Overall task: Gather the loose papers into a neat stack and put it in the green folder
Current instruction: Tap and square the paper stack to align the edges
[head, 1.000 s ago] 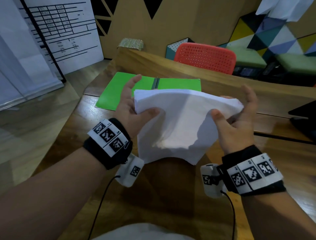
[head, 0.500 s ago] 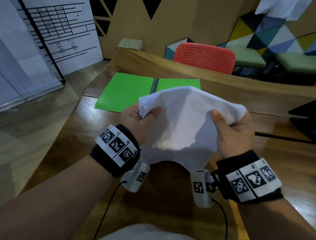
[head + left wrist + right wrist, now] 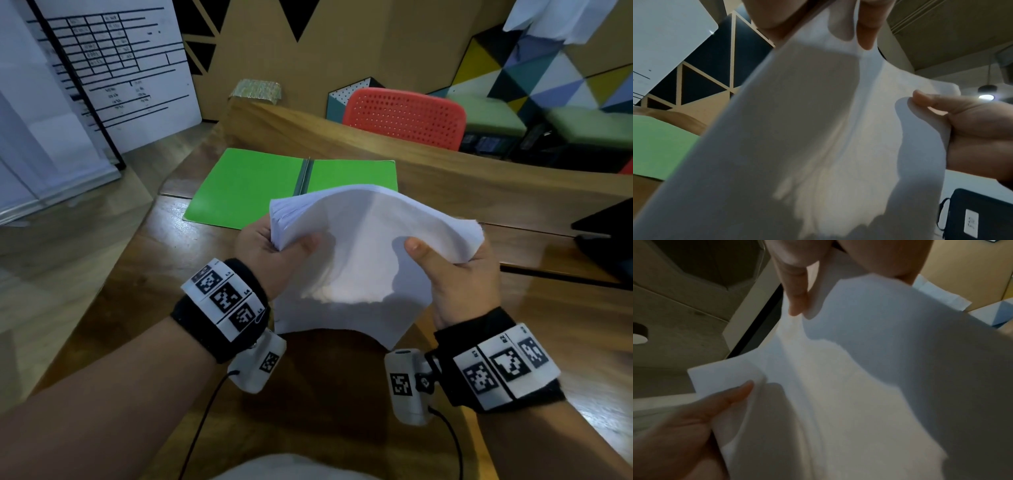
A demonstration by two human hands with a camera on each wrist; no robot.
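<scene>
Both hands up over the near part of the wooden table (image 3: 144, 274), holding one stack of papers (image 3: 356, 260) between them. Left hand (image 3: 270, 257) grips the stack's left edge, thumb on the near face, fingers curled behind; sheet edges fan slightly at that top-left corner. Right hand (image 3: 459, 274) pinches the right edge the same way, thumb on the near face, fingers wrapped round the back. Stack is bowed, its top edge arched up in the middle, bottom corners hanging down toward the table; can't tell if the lower edge touches the wood. Wrist views confirm: papers (image 3: 818, 129) fill the left one with the right hand (image 3: 972, 138) at the far edge; the right one shows the papers (image 3: 859, 386) with the left hand (image 3: 684, 426) thumb on them. Beyond the stack, green folder (image 3: 246, 192) lies open flat on the table, spine roughly centred, right half partly hidden by the papers. Further back, red chair (image 3: 404, 116) behind the table; whiteboard (image 3: 102, 68) far left.
</scene>
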